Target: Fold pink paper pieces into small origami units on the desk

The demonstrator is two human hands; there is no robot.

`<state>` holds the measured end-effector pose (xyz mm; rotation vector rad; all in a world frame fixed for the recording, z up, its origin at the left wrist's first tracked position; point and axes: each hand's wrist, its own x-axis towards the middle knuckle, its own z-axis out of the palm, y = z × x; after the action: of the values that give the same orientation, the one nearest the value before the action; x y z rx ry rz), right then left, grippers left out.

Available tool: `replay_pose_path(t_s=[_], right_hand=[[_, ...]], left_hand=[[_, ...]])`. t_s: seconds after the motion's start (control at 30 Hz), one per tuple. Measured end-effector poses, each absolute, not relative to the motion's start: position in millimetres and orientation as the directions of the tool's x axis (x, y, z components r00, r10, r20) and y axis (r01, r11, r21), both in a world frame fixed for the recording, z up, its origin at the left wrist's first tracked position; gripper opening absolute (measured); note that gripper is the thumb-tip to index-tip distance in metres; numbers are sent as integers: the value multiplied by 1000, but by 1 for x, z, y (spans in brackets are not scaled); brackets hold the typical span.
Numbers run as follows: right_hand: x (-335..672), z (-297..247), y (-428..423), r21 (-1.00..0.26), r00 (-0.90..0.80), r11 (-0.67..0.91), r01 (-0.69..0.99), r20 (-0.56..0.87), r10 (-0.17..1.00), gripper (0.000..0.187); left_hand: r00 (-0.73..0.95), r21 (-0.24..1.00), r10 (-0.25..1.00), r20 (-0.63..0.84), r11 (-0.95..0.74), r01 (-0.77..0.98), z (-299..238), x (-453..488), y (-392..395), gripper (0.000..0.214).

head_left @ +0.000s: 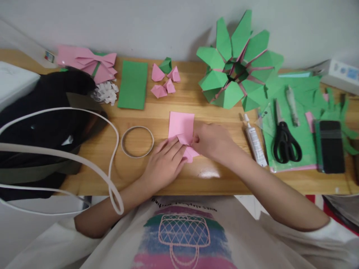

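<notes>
Pink paper [181,123] lies on the wooden table in front of me, its far part a flat rectangle and its near part folded into angled flaps. My left hand [167,161] rests flat across the folded part from the left, fingers stretched out and pressing on it. At the right edge of the folds my right hand [211,142] is closed, its thumb and fingertips pinching the pink paper; part of the fold is hidden beneath both hands. A roll of tape [153,139] stands just left of my left hand.
Green paper sheets [132,85], small folded paper pieces [159,90] and a large green-and-pink paper flower [227,80] stand toward the wall. To the right are a glue tube [255,144], black scissors [285,140] and a phone [331,147]. White cables [112,179] loop at left.
</notes>
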<state>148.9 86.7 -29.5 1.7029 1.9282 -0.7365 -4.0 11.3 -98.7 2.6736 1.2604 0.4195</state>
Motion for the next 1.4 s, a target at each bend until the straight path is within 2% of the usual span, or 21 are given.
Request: replay_pose_path(t_s=[0.27,0.4,0.43,0.53,0.6,0.63,0.7,0.77,0.87,0.93,1.2,1.4], right_hand=[[155,-31,91,-119,-155,101,988,-661,734,18],[174,-36,88,-102,-123,77,992,-606,786,23],[182,-39,84,-134,-138,74,988,-574,807,23],[207,-51,66,-368,-289,145,918,-376,880,13],[219,-61,52,-504,-499,361,785,-167,850,22],[223,-66,46,-519,-573,454,724,-86,815,27],[224,-75,37,-465,-639,575,673,26,769,32],[221,-81,33,-357,-670,651,670,89,737,34],[215,-87,35,-204,-701,718,666,158,695,32],[213,-88,37,-145,-707,732,666,191,681,30],[222,-95,34,-158,-718,749,643,216,662,24],[219,-96,32,-121,-702,737,665,234,672,29]], left_hand=[[616,202,752,236,-658,726,-103,-5,11,32],[614,208,756,227,-654,727,-102,-4,11,33],[613,214,760,218,-650,729,-102,-4,11,33],[603,236,768,215,-640,731,-101,-4,11,33],[599,255,767,232,-642,723,-101,-4,12,31],[596,266,766,242,-643,718,-101,-4,12,30],[590,283,764,259,-644,710,-102,-4,12,30],[585,293,766,265,-642,708,-102,-3,12,29],[588,290,766,261,-643,709,-102,-4,12,29],[592,283,762,264,-648,708,-101,-5,12,29],[606,282,741,290,-671,686,-102,-5,15,26],[608,259,689,394,-719,645,-99,-18,9,17]])
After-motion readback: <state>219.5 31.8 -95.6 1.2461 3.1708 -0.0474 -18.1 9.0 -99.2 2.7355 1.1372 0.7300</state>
